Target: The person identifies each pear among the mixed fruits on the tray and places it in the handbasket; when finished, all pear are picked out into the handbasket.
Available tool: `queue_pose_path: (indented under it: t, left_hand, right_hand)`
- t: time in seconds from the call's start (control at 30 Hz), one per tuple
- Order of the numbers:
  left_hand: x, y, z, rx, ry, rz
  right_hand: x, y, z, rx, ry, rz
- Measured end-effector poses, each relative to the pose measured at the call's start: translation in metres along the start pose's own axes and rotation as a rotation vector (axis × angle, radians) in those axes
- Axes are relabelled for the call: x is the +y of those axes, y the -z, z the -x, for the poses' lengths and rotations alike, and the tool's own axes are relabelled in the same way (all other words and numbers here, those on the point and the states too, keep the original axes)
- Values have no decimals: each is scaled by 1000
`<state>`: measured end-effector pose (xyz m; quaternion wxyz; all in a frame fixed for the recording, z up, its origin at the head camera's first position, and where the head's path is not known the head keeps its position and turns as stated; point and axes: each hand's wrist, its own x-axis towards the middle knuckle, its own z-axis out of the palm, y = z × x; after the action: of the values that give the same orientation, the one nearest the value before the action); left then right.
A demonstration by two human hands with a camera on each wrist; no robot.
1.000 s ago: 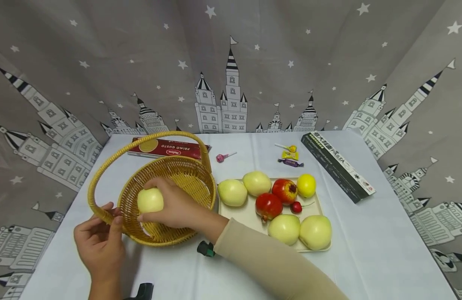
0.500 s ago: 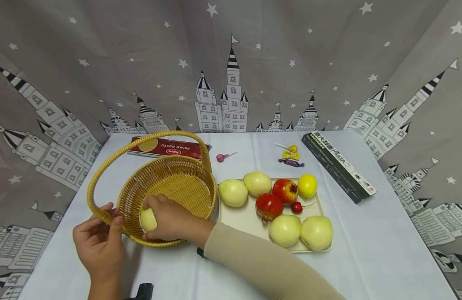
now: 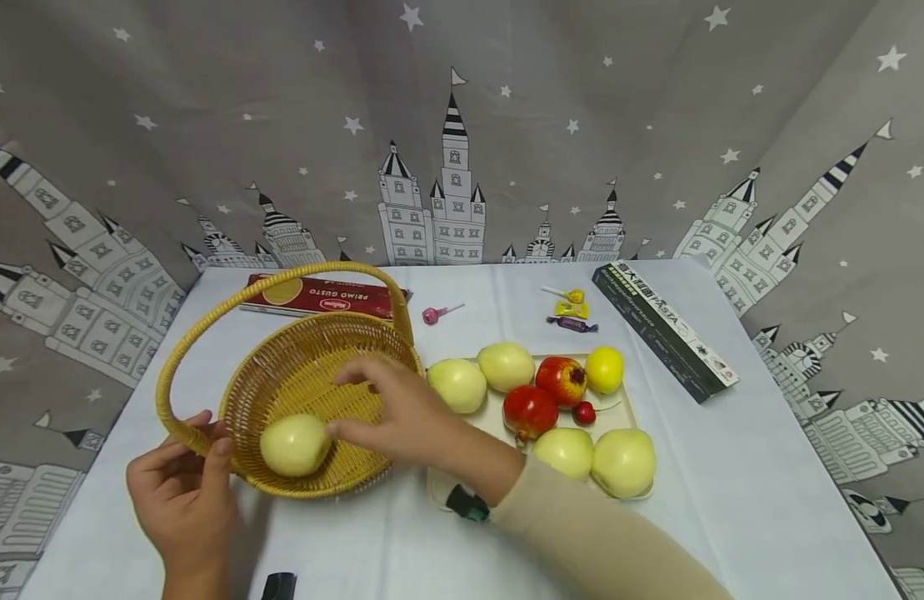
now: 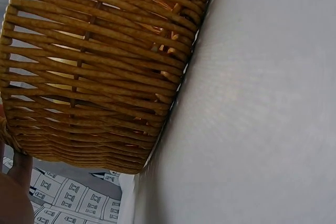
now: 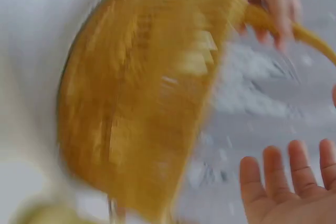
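A yellow wicker basket with a tall arched handle stands on the left of the table. My left hand grips the lower left end of that handle. One pale yellow-green, apple-like fruit lies on the basket floor, near its front left wall. Over the right part of the basket is my right hand, its fingers spread and holding nothing, the thumb close to the fruit. In the right wrist view its straight fingers show beside the blurred basket. Woven basket wall fills much of the left wrist view.
Right of the basket, a cream tray holds several pale fruits, two pomegranates, a lemon and a cherry. Behind lie a red box, lollipops, wrapped candies and a dark pasta box.
My right hand has lowered the pale fruit into the basket, let it go and drawn back to the right. The left hand keeps its grip on the handle.
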<state>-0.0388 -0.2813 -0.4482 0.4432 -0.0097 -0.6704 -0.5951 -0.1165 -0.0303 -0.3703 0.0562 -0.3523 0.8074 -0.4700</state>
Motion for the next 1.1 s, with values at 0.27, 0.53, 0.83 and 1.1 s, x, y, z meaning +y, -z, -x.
queue_pose_path:
  t: [0.27,0.53,0.83,1.1]
  left_hand:
    - [-2,1,2,22,17,214]
    - [-4,-1,0,30,3,169]
    - [-4,0,3,28,12,164]
    - [-5,-1,3,29,5,170]
  right_hand:
    - [42,75,104,263,-174,-87]
    - [72,72,156,249,-314,166]
    - [81,55,168,210,-309,265]
    - [83,51,172,145,-356,331]
